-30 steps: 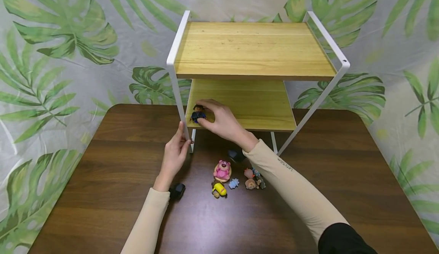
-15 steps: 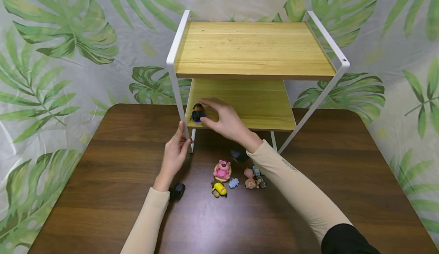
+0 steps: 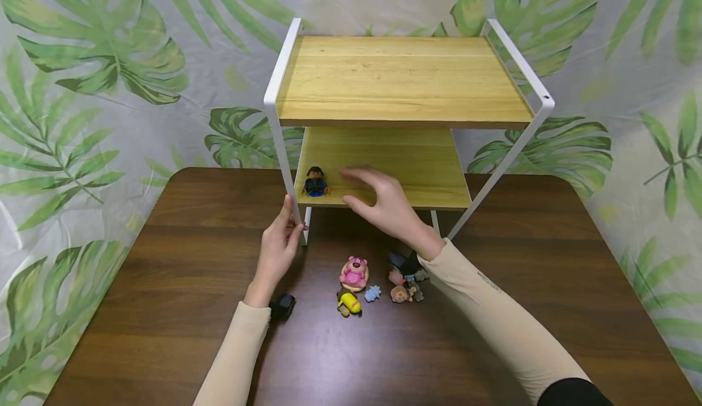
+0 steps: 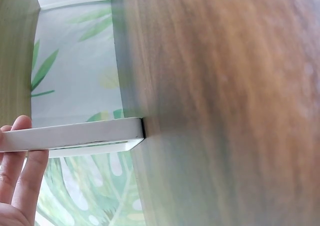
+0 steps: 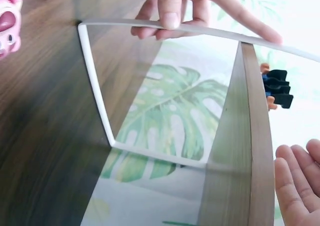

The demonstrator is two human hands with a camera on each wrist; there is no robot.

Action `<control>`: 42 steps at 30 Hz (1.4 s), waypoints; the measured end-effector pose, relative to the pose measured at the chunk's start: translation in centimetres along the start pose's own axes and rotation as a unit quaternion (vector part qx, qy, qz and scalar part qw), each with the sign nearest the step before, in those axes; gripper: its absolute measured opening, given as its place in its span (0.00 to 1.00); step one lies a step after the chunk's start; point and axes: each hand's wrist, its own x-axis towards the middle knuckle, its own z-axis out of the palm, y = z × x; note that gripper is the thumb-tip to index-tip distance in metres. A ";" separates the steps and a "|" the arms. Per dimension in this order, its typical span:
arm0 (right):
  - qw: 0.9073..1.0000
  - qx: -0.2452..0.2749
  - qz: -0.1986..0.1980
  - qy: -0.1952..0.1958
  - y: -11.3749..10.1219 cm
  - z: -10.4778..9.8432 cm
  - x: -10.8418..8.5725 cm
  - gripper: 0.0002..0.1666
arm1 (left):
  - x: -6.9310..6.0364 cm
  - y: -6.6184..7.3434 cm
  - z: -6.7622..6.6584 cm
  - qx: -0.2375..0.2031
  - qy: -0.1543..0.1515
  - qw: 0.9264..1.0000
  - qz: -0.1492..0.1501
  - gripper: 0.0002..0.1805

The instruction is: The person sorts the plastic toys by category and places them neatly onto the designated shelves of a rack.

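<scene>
A small dark-haired figure in black and blue (image 3: 315, 183) stands at the left end of the lower shelf (image 3: 384, 174); the right wrist view shows it (image 5: 277, 88) beyond the board's edge. My right hand (image 3: 386, 206) hovers over that shelf, right of the figure, with fingers spread and nothing between them. My left hand (image 3: 276, 247) pinches the white front-left leg of the rack (image 3: 281, 150). In the left wrist view, fingers (image 4: 30, 178) lie on both sides of the white bar (image 4: 75, 134).
On the table (image 3: 208, 272) before the rack lie a pink bear figure (image 3: 354, 273), a yellow figure (image 3: 349, 302), a light blue one (image 3: 373, 293) and a cluster of small figures (image 3: 403, 293). The upper shelf (image 3: 400, 77) overhangs the lower one.
My right hand has moved away from the dark-haired figure to the right, leaving it standing on the lower shelf. My left hand stays on the leg.
</scene>
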 end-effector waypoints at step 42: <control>0.994 0.027 0.081 -0.061 1.9 1.8 -10.3 0.24 | -0.1 -0.2 0.0 -0.004 -0.002 1.000 0.000 0.56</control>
